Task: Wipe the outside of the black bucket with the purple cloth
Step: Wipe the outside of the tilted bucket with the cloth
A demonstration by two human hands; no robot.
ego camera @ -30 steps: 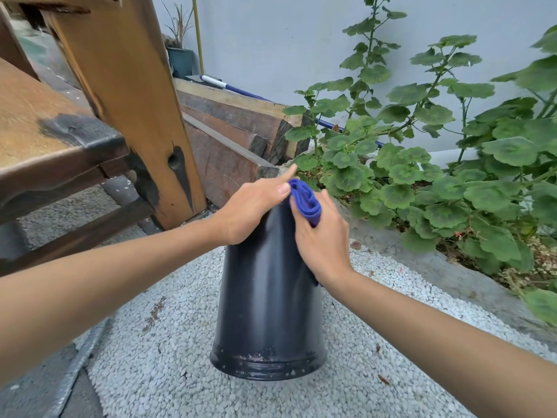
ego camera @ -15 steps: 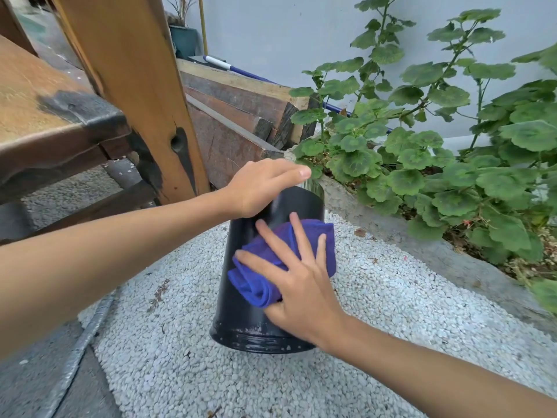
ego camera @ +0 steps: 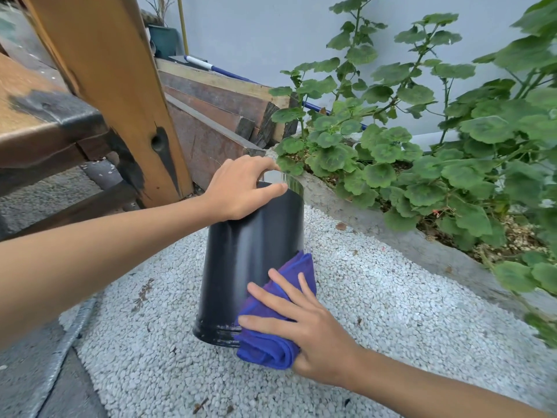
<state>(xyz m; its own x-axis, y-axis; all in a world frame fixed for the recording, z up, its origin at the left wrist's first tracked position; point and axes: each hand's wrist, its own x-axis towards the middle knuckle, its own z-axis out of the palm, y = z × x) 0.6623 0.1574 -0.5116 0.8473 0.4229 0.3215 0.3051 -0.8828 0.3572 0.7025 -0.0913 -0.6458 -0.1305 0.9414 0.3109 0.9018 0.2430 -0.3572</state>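
Note:
The black bucket stands upside down on white gravel, its wider rim on the ground. My left hand rests on its top edge, fingers curled over the upturned base. My right hand presses the bunched purple cloth flat against the bucket's lower right side, near the rim at the ground. The fingers are spread over the cloth. Part of the cloth sticks up past my fingers along the bucket wall.
A wooden bench with a slanted leg stands at the left. Stacked timber planks lie behind the bucket. A raised concrete bed with leafy green plants runs along the right. White gravel covers the ground.
My right hand has slid the cloth down the bucket's side, from the top to near the ground. My left hand has stayed on the top.

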